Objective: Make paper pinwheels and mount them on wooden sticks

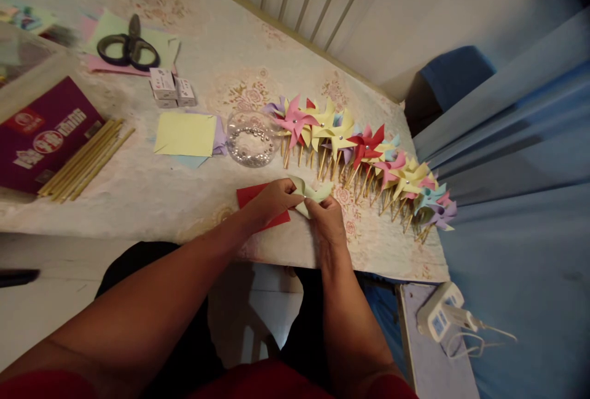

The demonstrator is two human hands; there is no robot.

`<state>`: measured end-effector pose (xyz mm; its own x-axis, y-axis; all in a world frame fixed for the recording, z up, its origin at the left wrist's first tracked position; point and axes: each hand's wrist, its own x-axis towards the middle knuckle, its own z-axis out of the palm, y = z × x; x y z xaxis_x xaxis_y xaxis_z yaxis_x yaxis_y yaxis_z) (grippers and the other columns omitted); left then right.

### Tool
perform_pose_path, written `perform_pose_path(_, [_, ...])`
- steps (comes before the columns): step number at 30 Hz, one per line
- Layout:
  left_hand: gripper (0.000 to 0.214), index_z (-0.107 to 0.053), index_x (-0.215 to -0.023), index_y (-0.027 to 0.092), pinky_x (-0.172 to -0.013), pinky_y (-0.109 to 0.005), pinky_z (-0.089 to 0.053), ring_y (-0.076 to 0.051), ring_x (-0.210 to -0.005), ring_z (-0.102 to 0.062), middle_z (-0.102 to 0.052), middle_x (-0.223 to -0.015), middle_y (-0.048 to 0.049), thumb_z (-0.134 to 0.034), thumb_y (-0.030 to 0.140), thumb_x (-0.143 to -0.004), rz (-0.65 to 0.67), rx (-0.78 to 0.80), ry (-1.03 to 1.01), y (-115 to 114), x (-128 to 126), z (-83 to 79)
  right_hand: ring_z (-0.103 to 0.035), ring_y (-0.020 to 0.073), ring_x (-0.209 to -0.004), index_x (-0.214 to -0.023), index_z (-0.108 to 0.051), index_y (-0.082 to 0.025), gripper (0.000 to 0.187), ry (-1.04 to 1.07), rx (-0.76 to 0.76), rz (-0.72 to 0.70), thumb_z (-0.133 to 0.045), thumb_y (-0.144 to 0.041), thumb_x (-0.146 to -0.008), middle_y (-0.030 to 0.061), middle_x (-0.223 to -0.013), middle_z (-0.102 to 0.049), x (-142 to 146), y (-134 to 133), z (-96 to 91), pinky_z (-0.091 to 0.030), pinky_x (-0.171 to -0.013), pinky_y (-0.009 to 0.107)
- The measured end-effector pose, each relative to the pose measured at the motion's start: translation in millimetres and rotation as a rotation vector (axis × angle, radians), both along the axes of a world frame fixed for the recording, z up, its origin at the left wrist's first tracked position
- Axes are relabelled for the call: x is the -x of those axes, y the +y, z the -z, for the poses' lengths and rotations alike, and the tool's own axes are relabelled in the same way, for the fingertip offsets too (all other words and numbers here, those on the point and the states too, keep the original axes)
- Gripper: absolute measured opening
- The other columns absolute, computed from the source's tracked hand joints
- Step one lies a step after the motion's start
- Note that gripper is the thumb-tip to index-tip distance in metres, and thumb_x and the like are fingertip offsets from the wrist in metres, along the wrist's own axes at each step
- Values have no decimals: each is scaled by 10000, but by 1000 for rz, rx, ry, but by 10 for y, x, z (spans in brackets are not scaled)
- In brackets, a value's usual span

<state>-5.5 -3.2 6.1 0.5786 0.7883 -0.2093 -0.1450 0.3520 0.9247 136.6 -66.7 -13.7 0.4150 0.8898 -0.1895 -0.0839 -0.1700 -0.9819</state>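
Between my two hands is a pale green paper pinwheel [321,192], its blades curled in toward the middle. My left hand [275,196] pinches it from the left side. From the right, my right hand [329,217] grips the paper with thumb and fingers close to the centre. Beneath my left hand lies a red paper sheet [278,219] on the table. Just beyond my hands sits a clear round dish [251,154] with small shiny pins or beads in it. The fingers partly hide the pinwheel's centre.
Finished pinwheels on sticks [367,146] lie in a row to the right. Leftward are yellow paper squares [185,134], small boxes [164,84], scissors [131,48], wooden sticks [90,162] and a purple box [50,134]. A power strip [440,313] rests beside the table.
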Motion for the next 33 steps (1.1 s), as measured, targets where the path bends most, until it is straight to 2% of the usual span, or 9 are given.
perform_pose_path(7, [105,-676,-761,149,-624,-250,-425,-133,-653,-561,-663,-720,-8,-647,189,-669,20,-48,12,17,14,65,-630,139,-611,-835,-732,-175,263,-27,5,-14,-800,-352,-652,-9,-749,-753,-8,-6,24,-493,-628,269])
perform_pose_path(14, [92,-674,-750,148,-649,-250,-452,-138,-673,-589,-673,-719,-17,-664,170,-662,50,-21,-19,16,43,29,-626,137,-621,-834,-733,-183,258,-16,-2,-28,-801,-342,-642,-15,-754,-749,-1,-19,30,-486,-654,274])
perform_pose_path(19, [125,-675,-747,146,-690,-256,-470,-141,-709,-616,-702,-762,-25,-713,174,-631,45,21,-79,38,48,63,-629,152,-667,-847,-731,-195,295,-10,-11,-79,-808,-371,-623,-8,-779,-745,-24,-36,-73,-492,-689,286])
perform_pose_path(22, [195,-693,-806,138,-731,-267,-487,-135,-716,-626,-723,-808,-31,-737,184,-622,25,67,-175,82,99,78,-602,140,-666,-819,-712,-204,258,-7,-89,-72,-790,-389,-659,-22,-735,-702,-115,-56,-121,-469,-681,268])
perform_pose_path(24, [226,-700,-838,131,-744,-265,-491,-133,-726,-635,-732,-829,-37,-749,188,-626,-3,92,-241,117,158,67,-556,118,-633,-801,-696,-197,240,-63,-149,20,-767,-403,-700,-41,-680,-650,-181,-61,-94,-429,-645,244])
perform_pose_path(27, [253,-701,-850,119,-725,-256,-488,-133,-721,-639,-731,-813,-40,-770,190,-617,-52,118,-289,159,255,32,-465,98,-543,-782,-662,-190,265,-149,-115,144,-742,-435,-718,-69,-592,-571,-223,-40,23,-351,-561,229])
perform_pose_path(30, [298,-702,-855,111,-704,-256,-490,-136,-695,-639,-720,-771,-33,-799,205,-590,-65,132,-310,186,338,3,-422,104,-511,-771,-646,-195,261,-246,-62,169,-717,-439,-711,-86,-551,-517,-183,12,144,-320,-536,236])
perform_pose_path(33, [328,-699,-849,105,-720,-265,-503,-142,-692,-652,-721,-760,-34,-828,220,-570,-77,140,-343,211,416,-17,-438,116,-548,-756,-657,-197,197,-397,-67,151,-674,-389,-721,-73,-588,-536,-120,62,195,-352,-573,247])
